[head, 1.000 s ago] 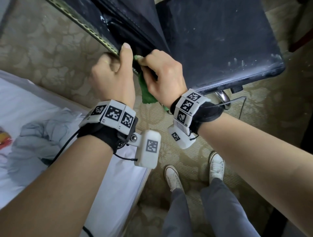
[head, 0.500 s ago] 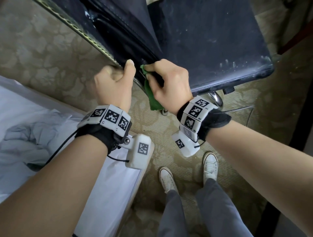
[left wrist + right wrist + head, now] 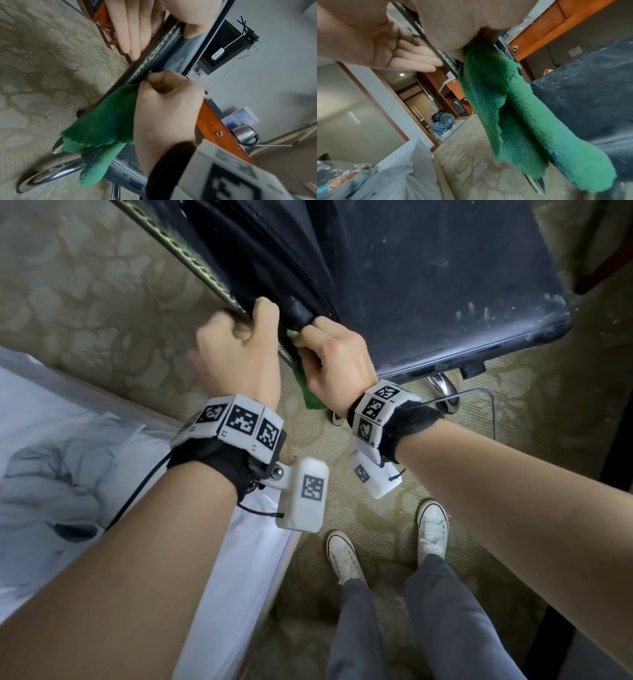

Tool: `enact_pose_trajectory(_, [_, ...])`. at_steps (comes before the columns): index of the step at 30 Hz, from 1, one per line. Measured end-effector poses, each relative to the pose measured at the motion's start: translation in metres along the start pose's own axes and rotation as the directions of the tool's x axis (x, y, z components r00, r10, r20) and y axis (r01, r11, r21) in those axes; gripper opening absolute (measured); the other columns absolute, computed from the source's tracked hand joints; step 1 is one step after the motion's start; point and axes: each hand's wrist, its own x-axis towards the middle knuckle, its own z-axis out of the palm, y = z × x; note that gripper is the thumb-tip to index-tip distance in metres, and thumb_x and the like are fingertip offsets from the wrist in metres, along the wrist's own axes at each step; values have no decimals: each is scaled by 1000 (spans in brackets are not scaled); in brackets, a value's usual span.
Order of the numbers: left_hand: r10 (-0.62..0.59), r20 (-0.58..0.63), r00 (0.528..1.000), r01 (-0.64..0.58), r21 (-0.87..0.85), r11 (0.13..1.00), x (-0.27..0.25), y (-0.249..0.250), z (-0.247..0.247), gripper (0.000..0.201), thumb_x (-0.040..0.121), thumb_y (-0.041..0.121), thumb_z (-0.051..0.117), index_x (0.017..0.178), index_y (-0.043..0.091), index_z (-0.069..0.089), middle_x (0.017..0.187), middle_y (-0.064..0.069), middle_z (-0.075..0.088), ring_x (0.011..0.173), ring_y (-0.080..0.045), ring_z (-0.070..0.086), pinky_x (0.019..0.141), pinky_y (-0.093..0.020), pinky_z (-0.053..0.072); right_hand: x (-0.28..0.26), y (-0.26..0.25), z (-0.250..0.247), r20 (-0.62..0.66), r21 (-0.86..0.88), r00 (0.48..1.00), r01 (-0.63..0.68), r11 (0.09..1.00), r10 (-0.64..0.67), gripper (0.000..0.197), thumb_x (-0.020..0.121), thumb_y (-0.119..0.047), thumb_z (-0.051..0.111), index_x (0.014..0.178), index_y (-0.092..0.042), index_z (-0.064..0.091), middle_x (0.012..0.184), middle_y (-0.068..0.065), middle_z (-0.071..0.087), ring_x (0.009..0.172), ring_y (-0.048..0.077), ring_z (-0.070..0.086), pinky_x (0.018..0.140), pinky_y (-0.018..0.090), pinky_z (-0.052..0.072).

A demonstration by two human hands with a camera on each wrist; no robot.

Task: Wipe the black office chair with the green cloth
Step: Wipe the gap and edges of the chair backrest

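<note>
you're looking at the black office chair [image 3: 428, 278], its dark padded seat scuffed and flecked with pale dust along the front edge. a thin panel edge with a pale patterned trim runs diagonally just beside the seat, a deep dark fold between them. the green cloth [image 3: 310, 392] is a fluffy, deep-green rag bunched against that fold; most of it hangs loose below the seat edge, in two long drooping flaps above the chair's chrome base.

The chair [image 3: 428, 278] stands ahead on the carpet [image 3: 85, 302], a bed [image 3: 51, 412] at left.
</note>
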Motion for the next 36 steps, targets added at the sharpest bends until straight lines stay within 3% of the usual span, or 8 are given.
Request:
enact_pose_trajectory(7, [14,-1,1000,-14,-5,1000,0,-1,1,58,76,61,41,75,11,69,67,3,71,73,-16,65,76,-31,50,-6,10,3,123,-9,976,-178,984,178,16,81,-3,55,86,-3,71,82,11,68,74,33,64,65,36,53])
enact_pose_trajectory(11, [23,-11,1000,-24,-43,999,3,-2,2,61,69,62,38,71,10,69,64,2,70,69,-16,65,74,-31,52,-1,-3,-3,81,66,958,-280,958,274,20,82,-3,57,93,-6,73,92,6,72,87,24,66,79,26,49])
enact_pose_trajectory(15, [36,-4,999,-37,-58,998,3,-2,2,58,70,60,40,71,11,69,63,2,69,67,-14,65,73,-30,52,0,-17,-6,-92,204,954,-263,943,286,18,82,-1,60,94,-6,73,91,3,73,86,15,66,80,4,39])
enact_pose_trajectory(21, [46,9,999,-45,-68,997,3,-8,3,55,74,58,44,71,9,68,61,1,68,69,-20,66,75,-34,53,-15,-7,15,-119,234,928,-320,918,354,22,81,4,57,94,-5,73,90,4,72,85,18,67,82,14,46])
enact_pose_trajectory(26, [44,-13,999,-44,-39,998,7,-10,6,58,74,65,41,76,14,69,67,4,71,71,-14,68,77,-33,54,-19,8,20,0,110,938,-343,933,345,25,79,-1,55,95,-7,73,88,7,71,82,27,67,75,33,52])
enact_pose_trajectory(29, [40,-24,999,-41,-9,999,3,-14,10,60,77,68,41,77,15,69,67,6,71,70,-13,67,78,-32,53,-19,17,13,58,133,902,-431,893,427,24,82,0,59,94,-13,75,87,-1,73,82,18,68,79,22,49])
enact_pose_trajectory(32, [8,85,996,-11,30,999,-2,-22,20,52,84,64,51,79,16,70,69,10,70,81,-13,67,82,-28,48,-27,29,7,108,102,828,-560,822,550,22,85,-3,61,95,-18,74,85,-5,73,79,10,63,75,8,37])
enact_pose_trajectory(36, [-91,190,978,78,75,994,-1,-33,39,55,80,64,51,68,14,68,72,2,72,80,-22,66,69,-27,41,-44,43,8,143,97,741,-670,736,656,20,85,-6,62,96,-19,72,86,-6,74,89,14,67,90,18,46])
